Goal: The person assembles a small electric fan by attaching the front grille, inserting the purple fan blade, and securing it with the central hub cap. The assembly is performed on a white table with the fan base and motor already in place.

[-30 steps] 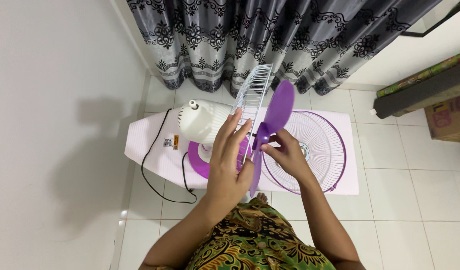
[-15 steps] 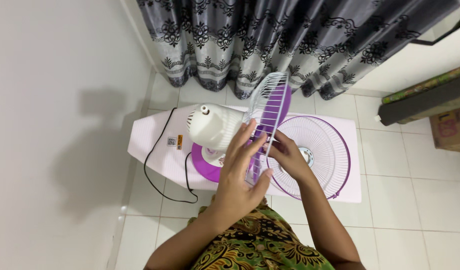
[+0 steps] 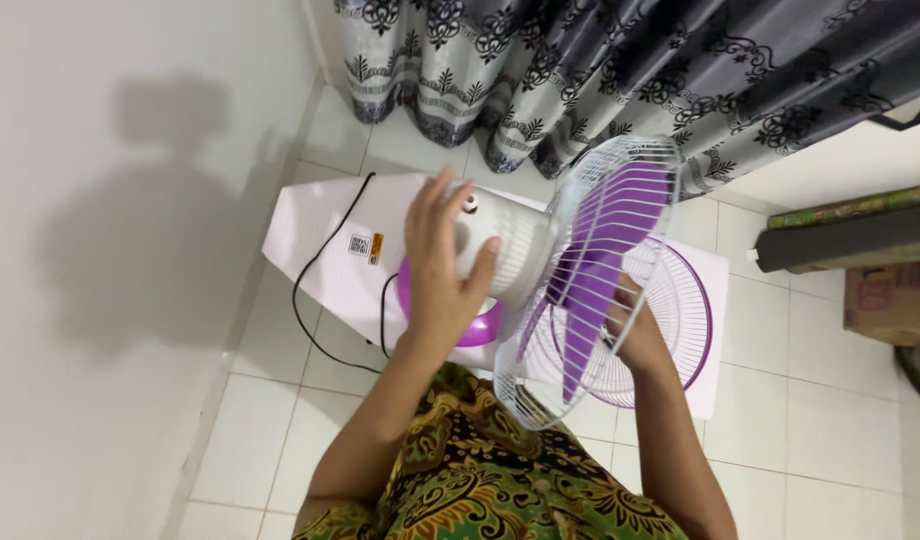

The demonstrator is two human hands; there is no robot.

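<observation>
1. Your left hand (image 3: 442, 265) has moved from the rear grille (image 3: 590, 280) onto the white motor housing (image 3: 500, 250), fingers spread and resting flat, gripping nothing.
2. The fan now tilts toward you on the board (image 3: 320, 250).
3. Your right hand (image 3: 635, 325) sits behind the grille at the purple blade (image 3: 605, 270); its grip is hidden.
4. The front grille (image 3: 685, 310) lies flat, holding nothing.

**Purple and white against grey drapery**

The fan's motor housing (image 3: 500, 250) is white; its blades (image 3: 605, 270) are purple, as is the round base (image 3: 475, 330). The rear wire guard (image 3: 580, 300) is white, and the loose front guard (image 3: 680, 320) is white wire with a purple rim. The low surface (image 3: 320, 235) beneath is pale pink-white, crossed by a black cord (image 3: 315, 270). The curtain (image 3: 630, 70) is silver-grey with black floral scrollwork. The garment (image 3: 480, 470) is green and gold with dark swirling batik. The floor tiles (image 3: 810, 420) are white.
</observation>
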